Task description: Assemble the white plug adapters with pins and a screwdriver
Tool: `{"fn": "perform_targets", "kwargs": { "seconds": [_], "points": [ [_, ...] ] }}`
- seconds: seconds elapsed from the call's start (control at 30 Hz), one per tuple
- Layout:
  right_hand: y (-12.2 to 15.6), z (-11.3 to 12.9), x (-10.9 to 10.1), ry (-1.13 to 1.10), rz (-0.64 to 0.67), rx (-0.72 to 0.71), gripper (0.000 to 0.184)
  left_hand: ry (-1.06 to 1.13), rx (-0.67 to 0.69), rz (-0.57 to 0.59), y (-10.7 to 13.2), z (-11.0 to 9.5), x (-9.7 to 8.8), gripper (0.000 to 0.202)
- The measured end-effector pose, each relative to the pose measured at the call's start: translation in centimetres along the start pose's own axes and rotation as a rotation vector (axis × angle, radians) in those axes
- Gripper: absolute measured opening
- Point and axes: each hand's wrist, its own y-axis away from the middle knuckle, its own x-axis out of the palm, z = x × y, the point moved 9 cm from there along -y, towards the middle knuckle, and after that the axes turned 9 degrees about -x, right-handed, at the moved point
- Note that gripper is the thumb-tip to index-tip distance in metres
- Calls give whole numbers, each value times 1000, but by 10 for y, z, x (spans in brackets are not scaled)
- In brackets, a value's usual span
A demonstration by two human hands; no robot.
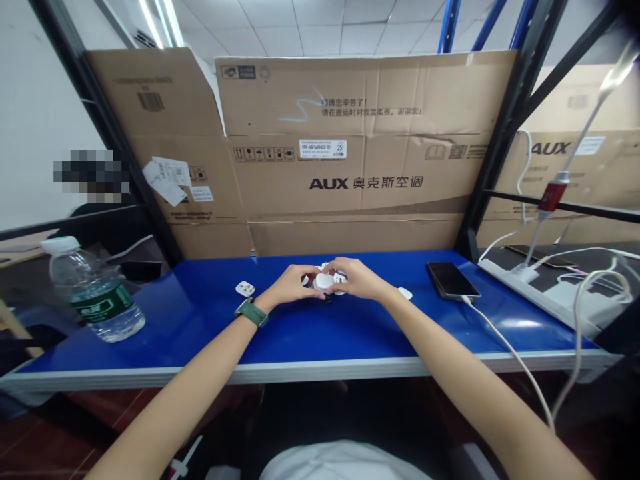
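At the middle of the blue table, my left hand (291, 284) and my right hand (356, 277) meet around a small white rounded object (324, 283). Fingers of both hands are curled in and pinch it from either side. Other small white pieces (341, 280) show between the fingers, partly covered; what kind they are I cannot make out. To the left of my left hand lies a white flat piece with several dots or holes (245, 289). Another flat white piece (405, 293) lies just beyond my right forearm. A watch with a green strap (253, 312) is on my left wrist.
A plastic water bottle (97, 293) stands at the table's left end. On the right lie a phone (453, 280) with a white cable (505, 343) and a power strip (540, 293). A cardboard panel (360, 233) rises behind the blue tabletop (320, 340). A person (95, 200) is at far left.
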Motion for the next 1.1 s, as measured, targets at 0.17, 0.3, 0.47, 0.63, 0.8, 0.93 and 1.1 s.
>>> {"fn": "perform_targets", "kwargs": {
  "seconds": [0.17,0.3,0.47,0.63,0.8,0.93,1.1],
  "points": [
    [0,4,1,-6,5,-19,38,31,-27,-23,-1,6,-1,62],
    [1,5,-3,26,-33,-23,24,45,-71,-55,-2,8,-3,54],
    [2,4,-2,36,-10,-50,37,230,-124,-46,-6,13,-3,48],
    [3,6,-3,74,-1,-55,34,409,-169,13,-7,19,5,52],
    [3,11,-5,161,22,-29,26,319,-128,7,-4,14,1,61],
    [2,9,0,167,79,30,19,-36,41,29,4,-10,-3,30],
    [1,6,6,120,136,50,21,-251,145,13,10,-26,-4,34]
  ]
}}
